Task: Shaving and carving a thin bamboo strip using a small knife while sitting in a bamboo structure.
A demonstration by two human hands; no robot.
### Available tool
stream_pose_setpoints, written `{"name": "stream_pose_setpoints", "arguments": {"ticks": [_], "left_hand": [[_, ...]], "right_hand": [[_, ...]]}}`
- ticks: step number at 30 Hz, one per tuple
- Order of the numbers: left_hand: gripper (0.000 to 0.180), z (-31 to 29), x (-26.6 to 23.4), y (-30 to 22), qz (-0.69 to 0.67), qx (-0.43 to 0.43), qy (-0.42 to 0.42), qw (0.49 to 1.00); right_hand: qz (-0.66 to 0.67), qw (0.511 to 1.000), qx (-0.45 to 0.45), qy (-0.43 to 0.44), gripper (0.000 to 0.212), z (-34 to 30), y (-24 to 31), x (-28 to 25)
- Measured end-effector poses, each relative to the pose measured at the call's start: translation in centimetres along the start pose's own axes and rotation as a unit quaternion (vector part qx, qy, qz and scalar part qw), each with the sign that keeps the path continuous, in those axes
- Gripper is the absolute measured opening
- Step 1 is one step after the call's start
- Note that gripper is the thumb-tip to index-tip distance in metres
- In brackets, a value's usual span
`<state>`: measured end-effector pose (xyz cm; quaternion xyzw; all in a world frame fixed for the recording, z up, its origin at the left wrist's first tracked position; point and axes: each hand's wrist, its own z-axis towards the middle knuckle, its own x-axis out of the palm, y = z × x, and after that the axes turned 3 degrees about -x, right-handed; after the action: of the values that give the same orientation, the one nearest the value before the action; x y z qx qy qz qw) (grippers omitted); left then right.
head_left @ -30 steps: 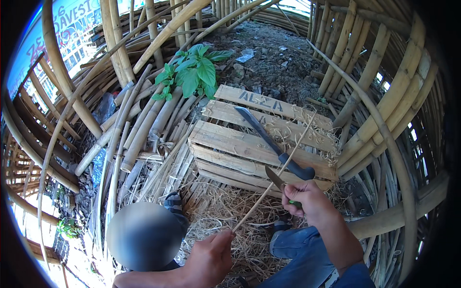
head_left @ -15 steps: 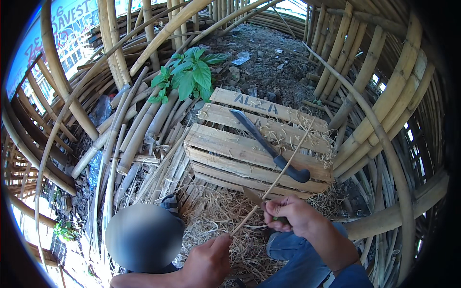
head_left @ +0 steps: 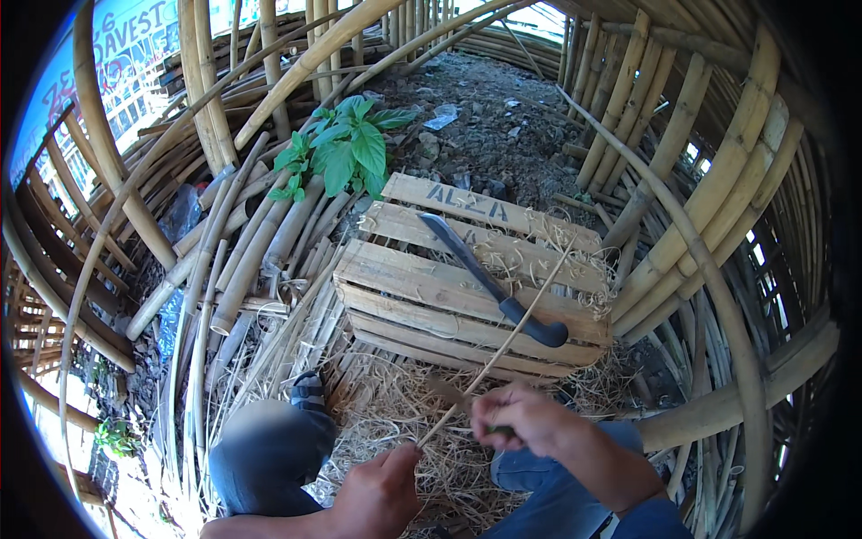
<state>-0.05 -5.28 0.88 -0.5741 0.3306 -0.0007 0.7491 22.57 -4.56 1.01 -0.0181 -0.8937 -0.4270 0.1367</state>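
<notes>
A: Where's the thin bamboo strip [head_left: 503, 341]?
B: Lower centre; left hand [head_left: 382, 490] fingers pinching its end, right hand [head_left: 521, 418] curled around it.
A: Handling?
B: Probably light, springy; grip low.

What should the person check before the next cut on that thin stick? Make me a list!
1. Left hand pinches the near end of the thin cane strip: ok.
2. Right hand closed around a small knife, blade against the strip: ok, though the blade is blurred.
3. Fingers away from the blade edge: cannot tell.
4. Far end of the strip free, resting over the wooden crate: ok.
5. Big machete lies flat on the crate, apart from both hands: ok.
6. Knees close beneath the cutting spot: not ok, a risk if the knife slips.
</notes>
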Motion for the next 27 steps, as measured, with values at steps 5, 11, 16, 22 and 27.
{"name": "stream_pose_setpoints", "arguments": {"ticks": [5,11,16,22,27], "left_hand": [[0.015,-0.4,-0.6,0.5,0.001,0.04,-0.044,0.998],[0.014,-0.4,-0.1,1.2,0.005,0.037,-0.026,0.999],[0.012,-0.8,0.2,1.2,0.003,0.021,-0.016,1.0],[0.01,-0.5,-0.1,0.7,0.022,0.032,-0.045,0.998],[0.02,-0.7,0.5,1.7,0.043,0.016,-0.031,0.998]], "right_hand": [[-0.011,0.993,-0.08,-0.084,0.023,-0.7,2.1,-1.6],[-0.044,0.999,-0.026,0.005,0.026,-0.5,0.4,0.3],[0.003,0.98,-0.154,-0.124,0.024,-1.0,3.4,-3.7],[0.009,0.999,-0.029,-0.038,0.026,-0.5,2.5,-3.1],[0.018,0.998,-0.044,-0.035,0.023,-0.1,2.0,-2.2]]}}
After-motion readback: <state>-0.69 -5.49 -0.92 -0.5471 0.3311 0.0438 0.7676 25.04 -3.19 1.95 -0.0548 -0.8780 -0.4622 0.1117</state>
